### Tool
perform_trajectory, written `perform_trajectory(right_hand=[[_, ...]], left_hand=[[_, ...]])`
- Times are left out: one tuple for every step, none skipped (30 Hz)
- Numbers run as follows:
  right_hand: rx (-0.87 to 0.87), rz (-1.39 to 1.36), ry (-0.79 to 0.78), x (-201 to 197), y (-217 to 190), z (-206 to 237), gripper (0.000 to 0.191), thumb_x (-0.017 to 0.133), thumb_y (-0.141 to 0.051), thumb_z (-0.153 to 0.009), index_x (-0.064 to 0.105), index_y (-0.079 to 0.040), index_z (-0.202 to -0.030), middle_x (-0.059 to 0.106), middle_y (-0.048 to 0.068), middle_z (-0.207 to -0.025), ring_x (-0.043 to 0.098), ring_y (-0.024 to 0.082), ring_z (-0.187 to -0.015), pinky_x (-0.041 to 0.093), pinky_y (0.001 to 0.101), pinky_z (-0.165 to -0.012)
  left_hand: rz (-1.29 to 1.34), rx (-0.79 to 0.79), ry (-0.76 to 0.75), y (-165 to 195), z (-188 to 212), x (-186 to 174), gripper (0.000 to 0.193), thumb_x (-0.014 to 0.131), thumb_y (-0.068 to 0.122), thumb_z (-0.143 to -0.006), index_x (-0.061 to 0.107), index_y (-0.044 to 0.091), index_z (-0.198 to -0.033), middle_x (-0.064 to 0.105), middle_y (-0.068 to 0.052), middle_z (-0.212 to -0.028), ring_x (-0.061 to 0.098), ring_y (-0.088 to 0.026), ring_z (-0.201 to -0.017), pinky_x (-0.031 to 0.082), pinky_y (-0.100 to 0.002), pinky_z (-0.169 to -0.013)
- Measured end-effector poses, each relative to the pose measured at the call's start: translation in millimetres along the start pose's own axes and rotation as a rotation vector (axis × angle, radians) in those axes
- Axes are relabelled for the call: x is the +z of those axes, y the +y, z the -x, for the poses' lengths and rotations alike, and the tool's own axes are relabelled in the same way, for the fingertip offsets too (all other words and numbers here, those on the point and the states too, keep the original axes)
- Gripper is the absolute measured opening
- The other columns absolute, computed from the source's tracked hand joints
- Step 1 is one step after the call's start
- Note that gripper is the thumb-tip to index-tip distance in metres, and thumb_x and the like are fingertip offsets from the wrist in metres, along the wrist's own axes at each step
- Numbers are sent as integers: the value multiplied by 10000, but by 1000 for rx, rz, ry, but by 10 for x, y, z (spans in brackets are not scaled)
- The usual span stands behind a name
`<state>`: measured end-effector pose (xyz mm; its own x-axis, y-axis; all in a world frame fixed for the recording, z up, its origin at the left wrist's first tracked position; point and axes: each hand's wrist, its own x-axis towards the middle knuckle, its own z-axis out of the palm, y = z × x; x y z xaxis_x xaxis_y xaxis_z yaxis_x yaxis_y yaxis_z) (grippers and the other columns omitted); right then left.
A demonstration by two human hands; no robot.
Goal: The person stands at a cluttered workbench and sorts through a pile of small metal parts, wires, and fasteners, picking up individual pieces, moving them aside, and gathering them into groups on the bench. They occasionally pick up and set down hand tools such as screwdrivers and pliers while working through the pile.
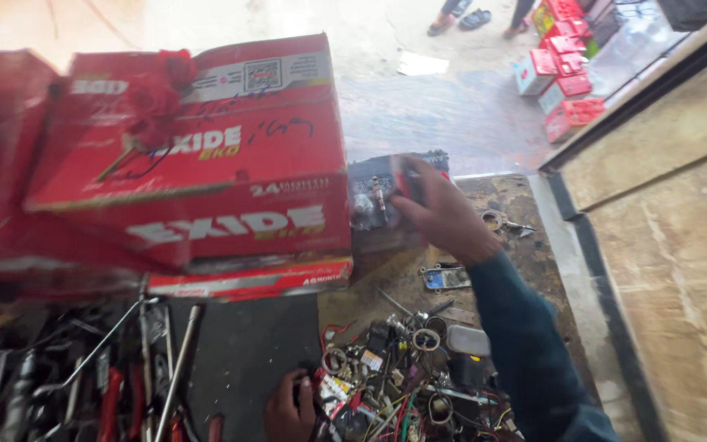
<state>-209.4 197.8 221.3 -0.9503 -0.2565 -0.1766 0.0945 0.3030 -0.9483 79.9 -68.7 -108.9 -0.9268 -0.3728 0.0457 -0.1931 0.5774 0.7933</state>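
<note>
Nearest the lens, our left hand [290, 407] rests low at the bottom edge, fingers curled down onto the near rim of a heap of small parts [407, 376]: metal rings, bits of red and green wire, little fittings; we cannot tell whether it grips any one piece or only presses on the pile. To the left of that hand lies a spread of hand tools [100, 368], long steel shafts and red-handled pliers, blurred in this head view, on a dark mat [247, 352]. Farther out, our right hand [443, 214], on a dark teal sleeve [525, 344], reaches forward over the worn workbench [517, 205]. Its fingers are closed around a small dark object with a touch of red [408, 182], too blurred to name, held just above a shallow grey tray of small hardware [374, 205] at the back of the bench. Just beside the tray on the left stands a stack of large red cartons [206, 164], touching or nearly touching it. A metal ring [493, 219] lies right of the hand. Beyond the bench, on the pale floor, small red boxes [566, 74] are piled by a doorway, and another person's feet [472, 18] show at the top edge.
</note>
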Motion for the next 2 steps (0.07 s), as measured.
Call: perform_trajectory(right_hand=[[1, 46, -26, 88, -60, -107, 643, 586, -60, -922, 354, -58, -1522, 734, 151, -1099, 740, 194, -747, 614, 332, -610], [7, 159, -11, 161, -128, -177, 641, 592, -84, -952, 354, -52, -1546, 745, 196, -1076, 763, 223, -756, 626, 325, -627]], left_hand=[[10, 10, -20, 91, 2, -63, 251, 658, 285, -908, 721, 111, -1077, 777, -122, -964, 768, -308, -885, 607, -406, -758], [-2, 7, -21, 184, -7, -123, 260, 657, 288, -904, 720, 112, -1085, 777, -128, -969, 761, -314, -899, 600, -417, -786]])
